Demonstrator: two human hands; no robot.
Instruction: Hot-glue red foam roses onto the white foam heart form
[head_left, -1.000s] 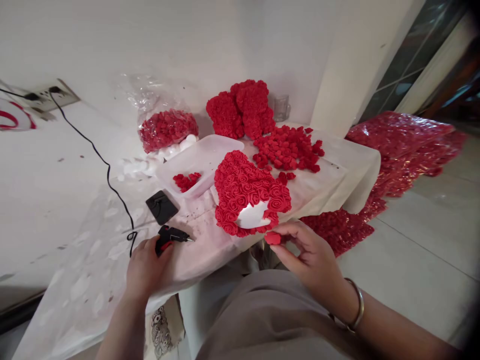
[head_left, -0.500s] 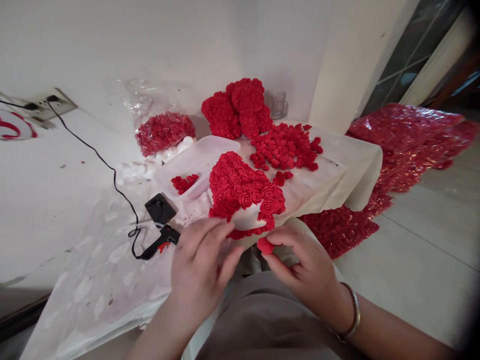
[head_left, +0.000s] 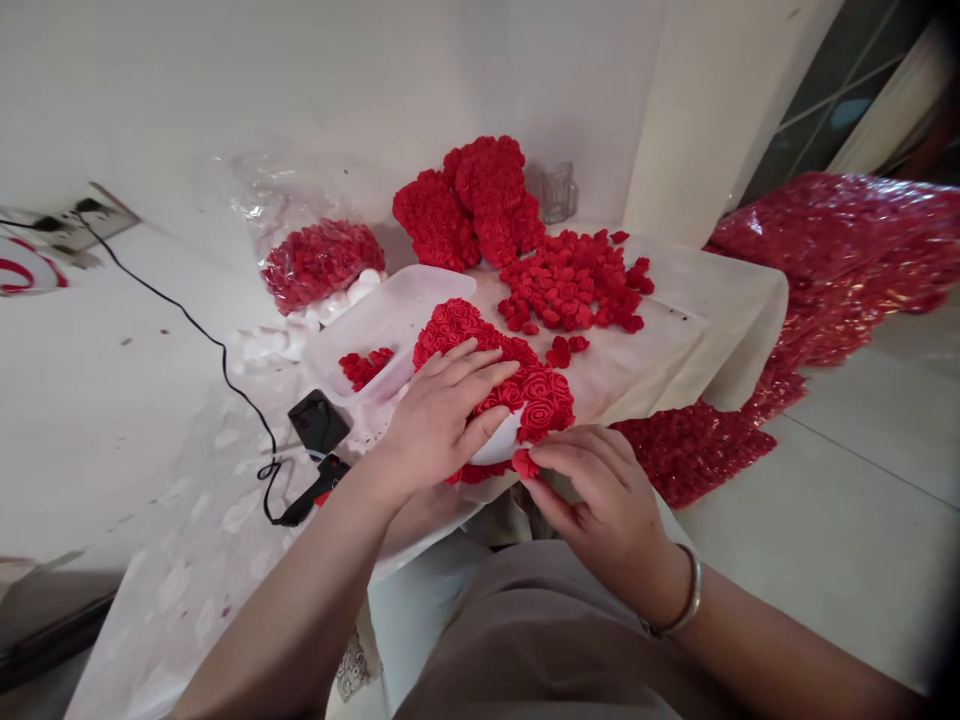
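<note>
My left hand [head_left: 454, 410] lies with fingers stretched out over a white form covered in red artificial roses [head_left: 544, 395]. Part of the form's bare white surface [head_left: 501, 442] shows beside my left thumb. Between the thumb and fingers of my right hand [head_left: 596, 490] is a single red artificial rose [head_left: 525, 464], held close to the bare patch's lower right edge. A black hot glue gun [head_left: 319, 490] with a red trigger lies left of my left forearm, partly hidden by it.
Loose red roses [head_left: 574, 285] are heaped at the back, before a finished-looking rose figure [head_left: 487, 205]. A white tray [head_left: 442, 282] holds a few more. Also here are a clear bag of roses [head_left: 322, 265], a black block [head_left: 319, 422], a glass mug [head_left: 557, 192] and large red bags [head_left: 840, 260] at right.
My left hand has moved forward from the near side onto the rose-covered form. My right hand has brought its rose slightly up, nearer the form's edge.
</note>
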